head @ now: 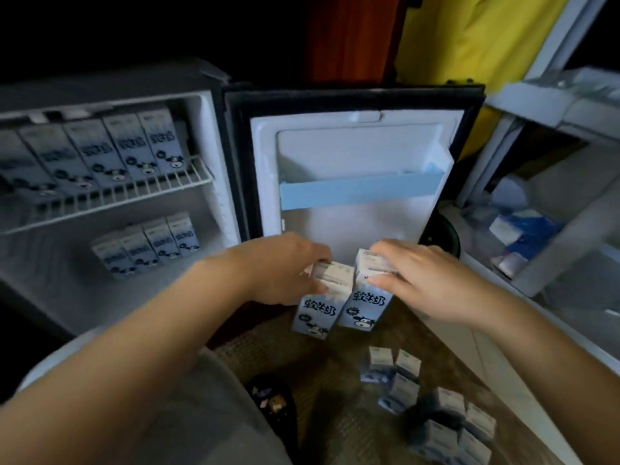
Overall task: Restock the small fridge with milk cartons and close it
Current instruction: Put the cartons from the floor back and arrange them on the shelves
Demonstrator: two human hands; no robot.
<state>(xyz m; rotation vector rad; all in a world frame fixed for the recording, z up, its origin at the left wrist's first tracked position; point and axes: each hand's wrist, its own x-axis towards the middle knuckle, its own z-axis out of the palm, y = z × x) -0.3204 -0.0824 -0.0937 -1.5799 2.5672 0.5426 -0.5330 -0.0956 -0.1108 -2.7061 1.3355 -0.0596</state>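
Observation:
The small fridge [214, 105] stands open on the left, its door [355, 146] swung wide toward me. My left hand [278, 266] grips the top of one blue-and-white milk carton [317, 313]. My right hand [426, 280] grips the top of a second milk carton [367, 308] right beside it. Both cartons hang upright in front of the door's lower edge, touching side by side. Several cartons [100, 156] line the wire shelf [127, 199] inside. Another row of cartons [151, 246] stands on the fridge floor.
Several loose cartons [432, 407] lie on the brown mat at the lower right. A light blue rail [362, 191] crosses the door's inner shelf. A white rack [550, 209] with packets stands at the right. A dark slipper [271, 401] is by my knee.

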